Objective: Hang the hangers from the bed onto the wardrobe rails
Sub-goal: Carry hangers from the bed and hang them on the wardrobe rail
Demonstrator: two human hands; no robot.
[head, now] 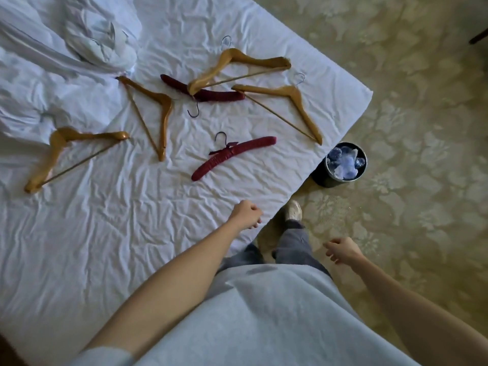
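Several hangers lie on the white bed sheet (pixel 105 233). A red padded hanger (pixel 235 155) is nearest me, and a second red padded hanger (pixel 208 95) lies behind it under a wooden hanger (pixel 237 67). More wooden hangers lie at the right (pixel 295 107), the middle (pixel 158 112) and the left (pixel 63 151). My left hand (pixel 247 213) hovers over the bed's near edge, fingers loosely curled, holding nothing. My right hand (pixel 342 249) hangs over the carpet, loosely curled and empty. No wardrobe is in view.
A crumpled duvet and pillow (pixel 87 35) fill the bed's far left. A dark round waste bin (pixel 340 165) with plastic inside stands on the patterned carpet (pixel 409 114) by the bed's corner. My legs and shoe (pixel 293 212) are beside the bed edge.
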